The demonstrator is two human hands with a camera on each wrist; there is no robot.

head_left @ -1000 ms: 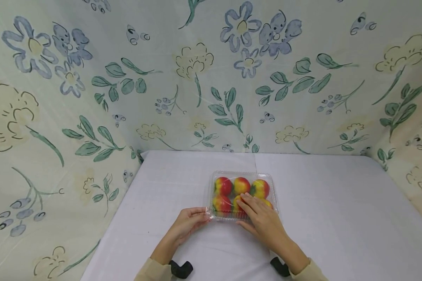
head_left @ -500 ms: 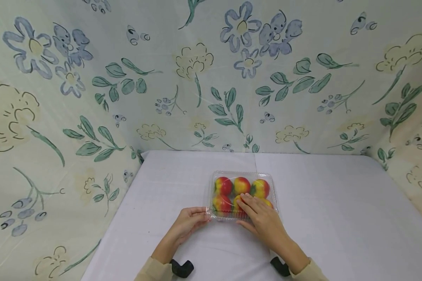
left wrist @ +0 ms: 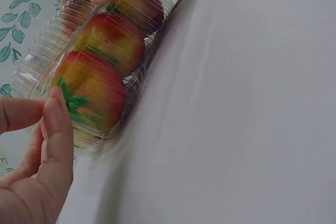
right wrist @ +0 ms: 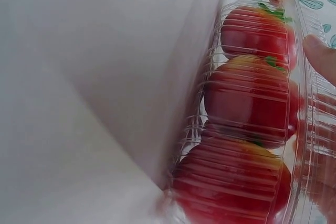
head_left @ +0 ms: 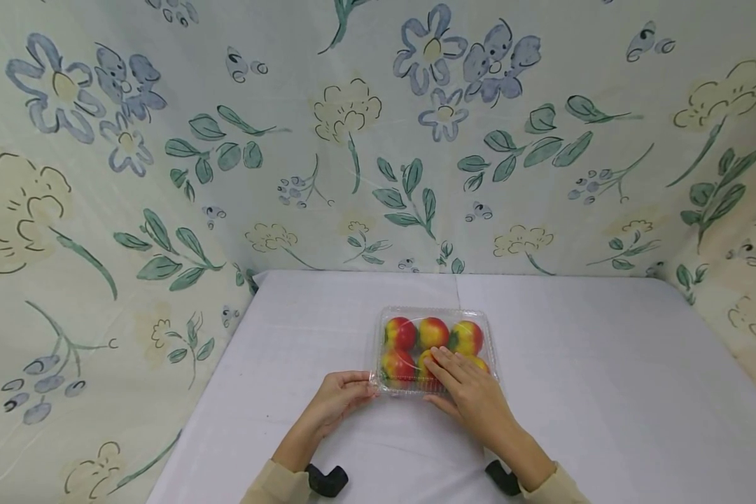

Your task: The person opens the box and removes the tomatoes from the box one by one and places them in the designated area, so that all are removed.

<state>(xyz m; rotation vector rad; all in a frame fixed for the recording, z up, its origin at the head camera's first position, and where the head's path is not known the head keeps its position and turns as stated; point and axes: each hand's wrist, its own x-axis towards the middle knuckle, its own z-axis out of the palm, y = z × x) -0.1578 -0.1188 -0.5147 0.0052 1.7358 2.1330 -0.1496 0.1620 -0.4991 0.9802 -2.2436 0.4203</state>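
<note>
Holding with the left hand [head_left: 343, 400], in what looks like a fingertip pinch, at eight o'clock, and touching straight-fingered with the right hand [head_left: 469, 397] at five, a clear fruit box [head_left: 437, 311], towards two o'clock from the left, eleven from the right, lengthwise nine-to-three

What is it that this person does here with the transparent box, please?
A person has both hands on a clear plastic box of six red-and-yellow fruits, which sits on the white-covered table. The left hand pinches its near left corner, and the right hand rests on top. The lid is over the fruits; whether it is fully fastened, I cannot tell.
</note>
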